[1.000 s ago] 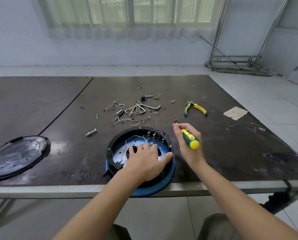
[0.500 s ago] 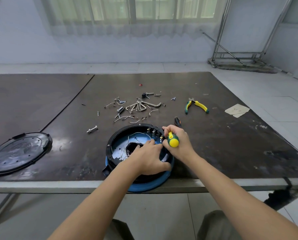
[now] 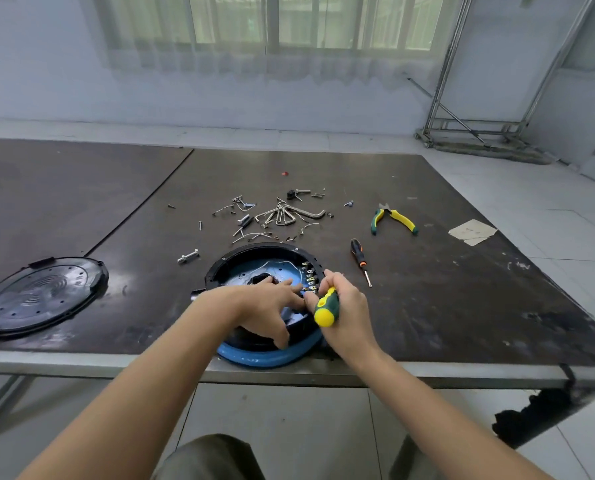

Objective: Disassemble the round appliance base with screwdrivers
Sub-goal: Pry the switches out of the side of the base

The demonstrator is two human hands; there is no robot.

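Note:
The round appliance base (image 3: pixel 254 261), a black ring over a blue shell, sits open at the table's near edge. Wires and a row of metal terminals show inside it at the right. My left hand (image 3: pixel 271 306) rests spread over the base's inside, thumb down on the near rim. My right hand (image 3: pixel 344 303) grips a green and yellow screwdriver (image 3: pixel 326 306), its tip pointing down into the terminals at the right inner wall. The tip itself is hidden by my fingers.
A black and orange screwdriver (image 3: pixel 359 259) lies just right of the base. Green and yellow pliers (image 3: pixel 393 220) lie farther right. Loose screws, hex keys and wires (image 3: pixel 282 214) are scattered behind the base. The removed black cover (image 3: pixel 43 296) lies at left. A paper scrap (image 3: pixel 472 231) sits far right.
My right hand has brought the green and yellow screwdriver from beside the base down into its right inner side. My left hand stays on the base. The camera has shifted closer.

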